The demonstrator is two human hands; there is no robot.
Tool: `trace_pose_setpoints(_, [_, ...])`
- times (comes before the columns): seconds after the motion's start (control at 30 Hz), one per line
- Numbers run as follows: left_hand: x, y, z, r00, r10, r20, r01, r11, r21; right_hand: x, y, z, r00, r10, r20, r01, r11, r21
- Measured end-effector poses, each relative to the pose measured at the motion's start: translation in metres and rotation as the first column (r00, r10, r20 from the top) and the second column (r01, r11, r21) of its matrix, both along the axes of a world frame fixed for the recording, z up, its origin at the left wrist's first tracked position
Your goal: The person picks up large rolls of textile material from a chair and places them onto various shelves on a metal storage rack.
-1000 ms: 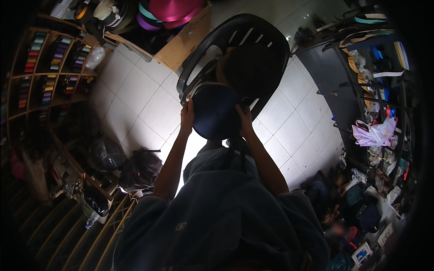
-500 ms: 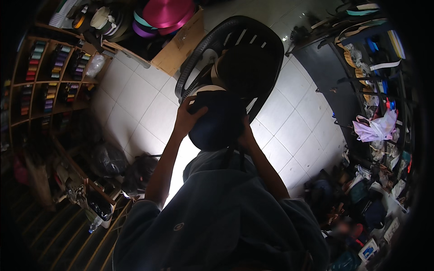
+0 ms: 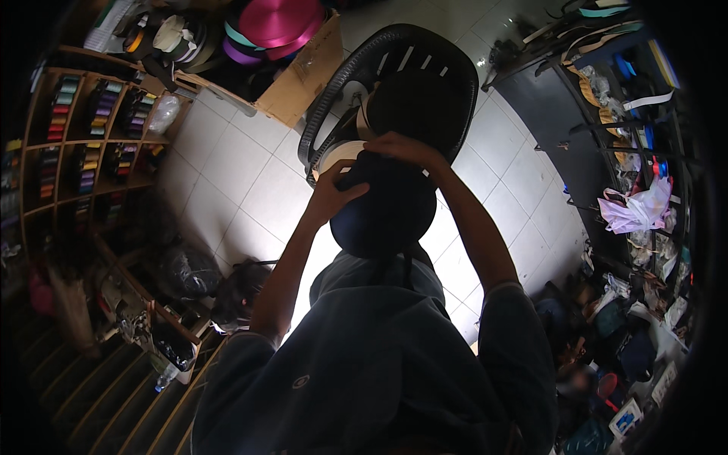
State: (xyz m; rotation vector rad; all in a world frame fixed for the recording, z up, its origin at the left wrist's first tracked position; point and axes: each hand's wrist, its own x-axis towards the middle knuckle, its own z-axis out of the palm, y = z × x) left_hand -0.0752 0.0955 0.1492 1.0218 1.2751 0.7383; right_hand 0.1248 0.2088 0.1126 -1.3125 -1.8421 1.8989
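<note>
Below the camera, a white tiled floor (image 3: 250, 182) is seen spreading across the middle of the view, and most of the lower half is filled by the person's own dark blue shirt (image 3: 379, 364). To the left, wooden shelving (image 3: 83, 136) is stocked with rows of small coloured spools, while a dark rack (image 3: 599, 129) on the right is draped with straps and ribbons, a pale pink plastic bag (image 3: 633, 212) being hung on it. Directly ahead, a black plastic chair (image 3: 409, 83) with a slotted back is set on the tiles, and pale rolls are rested on its seat. Beside it, at the upper left, an open cardboard box (image 3: 303, 76) is filled with large reels of pink, purple and teal tape (image 3: 277, 23). Dark bags (image 3: 189, 269) are heaped on the floor near the shelving.

A round, dark navy roll (image 3: 387, 208) is held up in front of the chair, between the chair seat and the person's chest. Its left edge is gripped by the left hand (image 3: 334, 193), with fingers curled over the rim. Its top edge is covered by the right hand (image 3: 409, 148), which is laid over it with fingers closed down on the material. Whether the roll touches the chair cannot be told.
</note>
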Motion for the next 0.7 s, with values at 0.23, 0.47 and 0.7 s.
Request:
trace_pose_setpoints(0.23, [-0.01,0.012,-0.014,0.993,-0.078,-0.088,0.081,0.996,0.023,0.031,0.005,-0.019,0.985,0.097,0.142,-0.112,0.989,0.098])
trace_pose_setpoints(0.47, [-0.009,0.028,-0.04,0.977,-0.148,-0.154,0.157,0.987,0.045,0.062,-0.018,-0.043,0.972,-0.105,0.211,0.045,0.962,0.27])
trace_pose_setpoints(0.7, [-0.006,0.038,-0.041,0.975,-0.198,-0.102,0.203,0.978,0.044,0.08,-0.037,-0.049,0.926,-0.263,0.271,0.16,0.924,0.348])
